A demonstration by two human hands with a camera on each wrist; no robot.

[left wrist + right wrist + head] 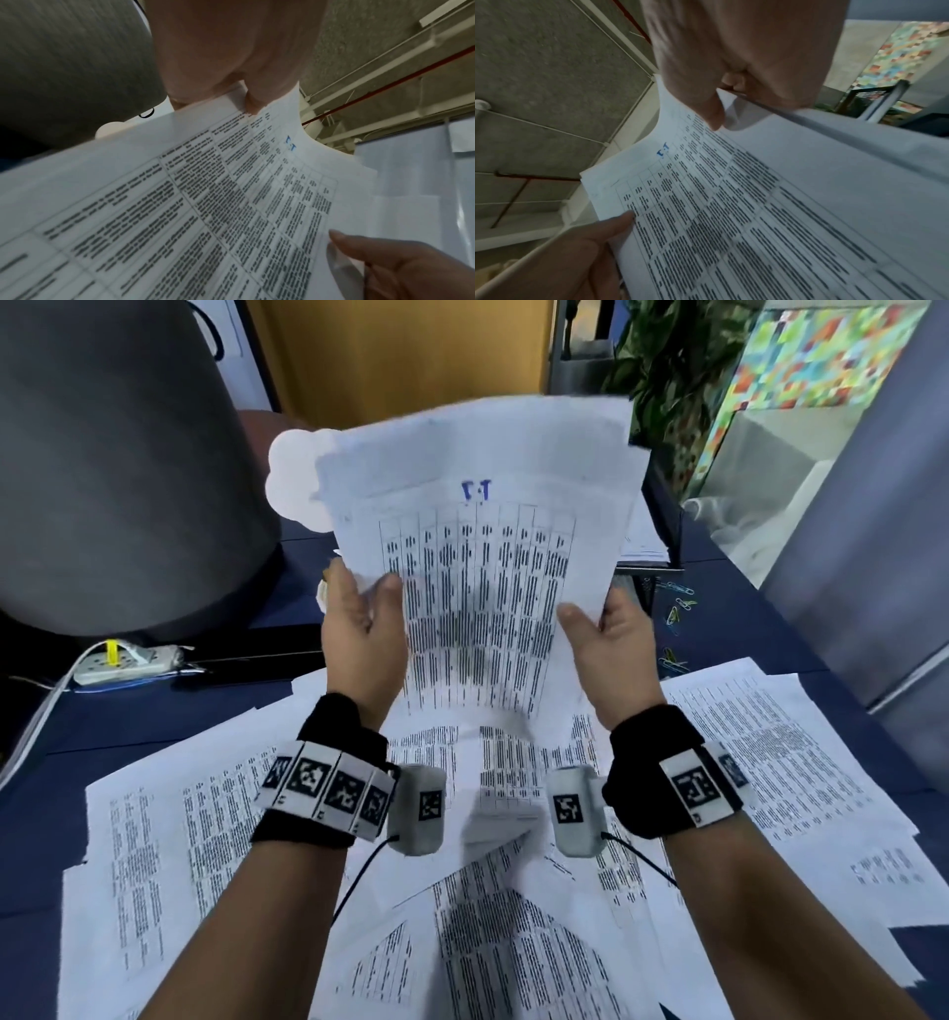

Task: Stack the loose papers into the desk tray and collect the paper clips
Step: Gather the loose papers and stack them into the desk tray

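Both hands hold up a sheaf of printed papers (482, 567) with a table and a blue handwritten mark on the top sheet. My left hand (359, 624) grips its left edge, thumb on the front, and my right hand (606, 634) grips its right edge the same way. The left wrist view shows the papers (205, 203) under my left thumb (226, 60); the right wrist view shows the papers (744, 213) under my right thumb (693, 81). More loose papers (205, 839) cover the dark blue desk (760, 629). Several coloured paper clips (677, 608) lie at the right. The dark desk tray (667, 516) stands behind the raised sheets, holding papers.
A large grey cylinder (118, 469) stands at the back left. A white power strip (128, 660) with a cable lies in front of it. A plant (672, 367) and a colourful panel (811, 356) stand at the back right, a grey cabinet (873, 557) on the right.
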